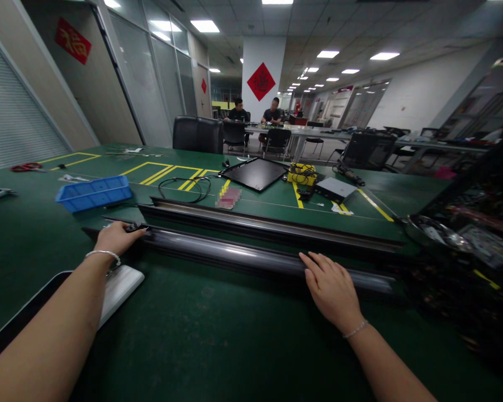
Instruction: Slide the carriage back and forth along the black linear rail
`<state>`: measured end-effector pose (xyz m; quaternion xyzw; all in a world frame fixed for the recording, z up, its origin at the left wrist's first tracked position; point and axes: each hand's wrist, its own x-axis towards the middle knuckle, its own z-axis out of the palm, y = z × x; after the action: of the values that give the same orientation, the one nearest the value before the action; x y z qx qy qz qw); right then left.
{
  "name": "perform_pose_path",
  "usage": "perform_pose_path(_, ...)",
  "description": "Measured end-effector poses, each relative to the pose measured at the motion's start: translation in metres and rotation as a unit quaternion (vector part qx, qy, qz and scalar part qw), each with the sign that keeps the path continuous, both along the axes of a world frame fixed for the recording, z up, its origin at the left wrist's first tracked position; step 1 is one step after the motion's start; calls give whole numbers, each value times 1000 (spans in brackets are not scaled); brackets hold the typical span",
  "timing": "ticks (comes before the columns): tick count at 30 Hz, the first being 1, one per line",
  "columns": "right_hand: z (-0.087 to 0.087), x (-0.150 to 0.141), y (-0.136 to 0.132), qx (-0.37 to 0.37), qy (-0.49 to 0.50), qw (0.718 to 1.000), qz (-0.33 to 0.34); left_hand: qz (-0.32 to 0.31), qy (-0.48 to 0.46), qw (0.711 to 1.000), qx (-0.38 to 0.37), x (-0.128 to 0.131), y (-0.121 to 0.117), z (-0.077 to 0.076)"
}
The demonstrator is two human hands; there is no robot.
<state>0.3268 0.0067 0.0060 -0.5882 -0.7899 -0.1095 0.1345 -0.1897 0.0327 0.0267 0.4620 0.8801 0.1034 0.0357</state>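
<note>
A long dark glossy bar (pixel 235 254) lies across the green table (pixel 218 335) in front of me. My left hand (pixel 116 238) is closed around the bar's left end, fingers curled over a small black part there. My right hand (pixel 331 287) rests flat on the bar farther right, fingers stretched out and together. A second long dark rail (pixel 268 226) lies parallel just behind the first. Under my left forearm lies a flat white and black panel (pixel 119 285).
A blue plastic tray (pixel 94 192) stands at the left. A black cable (pixel 188 187), a flat black panel (pixel 255 173), a yellow object (pixel 302 173) and a grey box (pixel 335 188) lie farther back. Red scissors (pixel 25 167) lie far left. Cluttered dark parts (pixel 465 245) fill the right. Two people sit at a distant table.
</note>
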Motion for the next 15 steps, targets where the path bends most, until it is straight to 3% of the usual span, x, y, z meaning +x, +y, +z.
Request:
perform_pose_path(4,0,0,0,-2,4,1000,-1,25,-1,1000,-8,1,1,-5)
perform_pose_path(15,-2,1,1,6,-2,1000,4,-10,12,1000,-27,-8,2,-14)
